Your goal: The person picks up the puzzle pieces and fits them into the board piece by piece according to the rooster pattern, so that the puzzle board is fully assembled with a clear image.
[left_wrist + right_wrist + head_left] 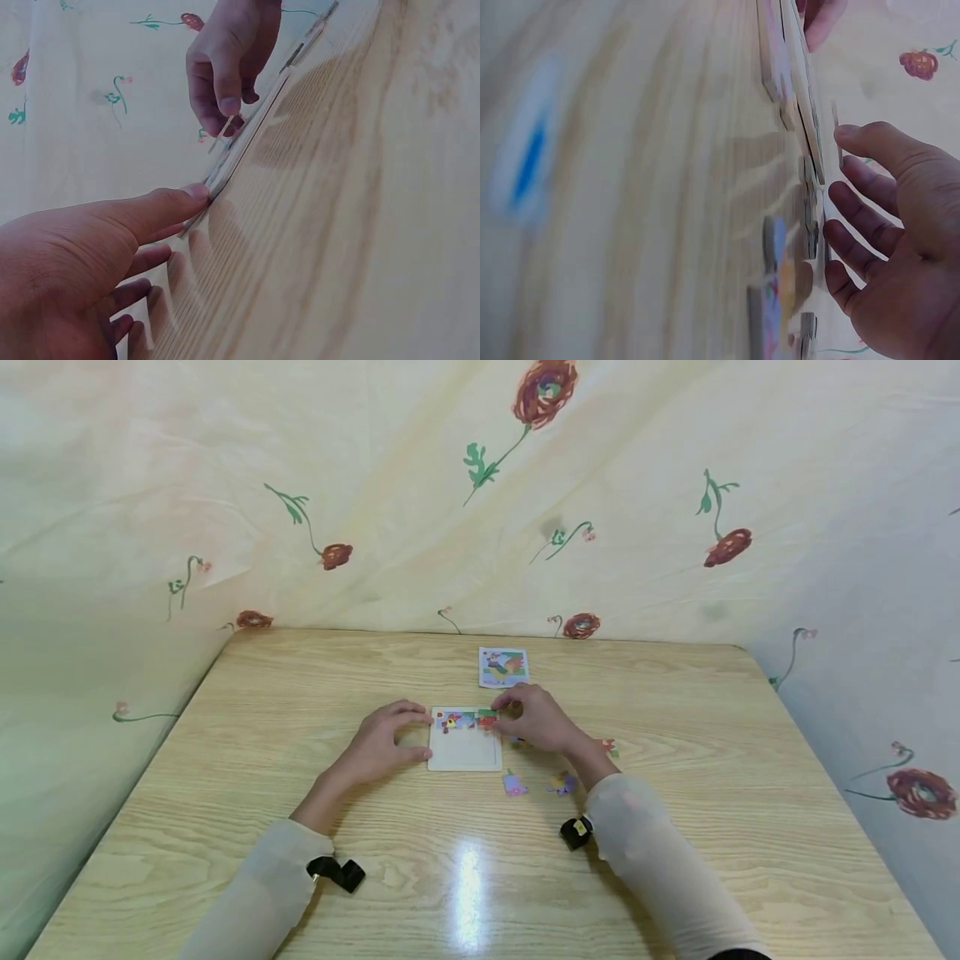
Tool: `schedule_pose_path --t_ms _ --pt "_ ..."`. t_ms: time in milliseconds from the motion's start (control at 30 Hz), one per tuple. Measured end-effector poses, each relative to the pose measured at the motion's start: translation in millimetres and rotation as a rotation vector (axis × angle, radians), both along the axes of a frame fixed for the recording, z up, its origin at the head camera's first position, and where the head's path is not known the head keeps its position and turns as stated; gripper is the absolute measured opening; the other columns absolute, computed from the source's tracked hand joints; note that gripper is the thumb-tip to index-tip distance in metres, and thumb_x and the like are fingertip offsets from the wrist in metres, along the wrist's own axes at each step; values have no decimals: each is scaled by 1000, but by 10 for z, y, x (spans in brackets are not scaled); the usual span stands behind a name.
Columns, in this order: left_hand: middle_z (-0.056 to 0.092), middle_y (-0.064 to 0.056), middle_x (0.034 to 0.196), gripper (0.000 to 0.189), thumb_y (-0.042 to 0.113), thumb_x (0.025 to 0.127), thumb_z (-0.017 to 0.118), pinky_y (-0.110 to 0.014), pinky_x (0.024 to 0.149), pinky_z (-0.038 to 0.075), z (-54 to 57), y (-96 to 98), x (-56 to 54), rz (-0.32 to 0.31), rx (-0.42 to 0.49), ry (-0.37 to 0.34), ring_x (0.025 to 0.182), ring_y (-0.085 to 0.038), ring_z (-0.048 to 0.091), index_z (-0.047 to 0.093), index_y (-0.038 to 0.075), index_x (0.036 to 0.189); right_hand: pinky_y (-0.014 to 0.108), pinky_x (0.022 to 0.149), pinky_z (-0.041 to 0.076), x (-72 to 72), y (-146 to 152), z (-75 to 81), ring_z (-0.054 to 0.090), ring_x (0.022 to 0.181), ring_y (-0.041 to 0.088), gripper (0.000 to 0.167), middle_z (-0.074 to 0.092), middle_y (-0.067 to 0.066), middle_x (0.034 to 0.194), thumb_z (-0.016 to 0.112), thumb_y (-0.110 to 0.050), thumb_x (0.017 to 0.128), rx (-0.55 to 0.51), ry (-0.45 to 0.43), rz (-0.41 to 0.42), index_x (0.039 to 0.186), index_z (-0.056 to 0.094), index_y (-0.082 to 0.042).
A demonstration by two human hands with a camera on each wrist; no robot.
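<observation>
A white square puzzle tray [463, 752] lies at the middle of the table, with colourful pieces fitted along its upper strip. My left hand [381, 745] touches the tray's left edge with thumb and fingertips, the fingers spread and relaxed. Over the upper right corner, my right hand [536, 720] pinches a thin puzzle piece [838, 135] between thumb and index finger. The piece is tilted up, seen edge-on in both wrist views. Right of the tray lie a purple piece [513, 783], a yellow-and-purple piece [561, 783] and a red-and-green piece [609, 747]. Another is partly hidden under the right hand.
A square picture card [503, 667] showing a colourful animal lies behind the tray. The wooden table [315, 685] meets a flower-patterned cloth [420, 527] at its back and sides. Bright glare falls on the table's front.
</observation>
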State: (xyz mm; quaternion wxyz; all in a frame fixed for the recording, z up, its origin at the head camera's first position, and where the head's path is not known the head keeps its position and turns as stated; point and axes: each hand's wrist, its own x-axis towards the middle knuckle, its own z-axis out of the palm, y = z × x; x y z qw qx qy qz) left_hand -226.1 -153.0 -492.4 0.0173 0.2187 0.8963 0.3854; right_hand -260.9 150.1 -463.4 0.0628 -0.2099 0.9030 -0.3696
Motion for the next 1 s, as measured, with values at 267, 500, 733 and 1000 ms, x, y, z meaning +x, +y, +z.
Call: schedule_pose_path --t_ms 267,500,733,1000 --pt "58 -4 148 48 27 87 84 -62 121 33 -7 -1 7 -2 1 8 146 -34 45 70 17 132 39 95 51 -25 -52 -28 59 103 24 27 69 9 111 81 -16 89 38 20 4 113 75 -5" --pt "58 -4 147 48 28 87 84 -63 121 33 -8 -3 7 -6 -1 12 146 -34 45 70 18 132 36 93 49 -49 -65 -65 57 102 24 27 68 9 112 81 -16 88 37 30 9 113 75 -5" --pt "58 -5 147 47 26 87 84 -63 121 33 3 -1 16 -7 1 18 146 -34 45 70 16 131 38 95 48 -55 -73 -62 56 105 24 26 68 8 114 82 -18 88 57 29 23 111 76 -8" --pt "59 -6 147 48 26 87 84 -60 121 34 0 4 6 -7 -7 18 145 -33 46 71 15 131 36 91 47 -63 -57 -46 54 102 24 25 67 9 114 81 -19 89 55 -2 27 111 75 -9"
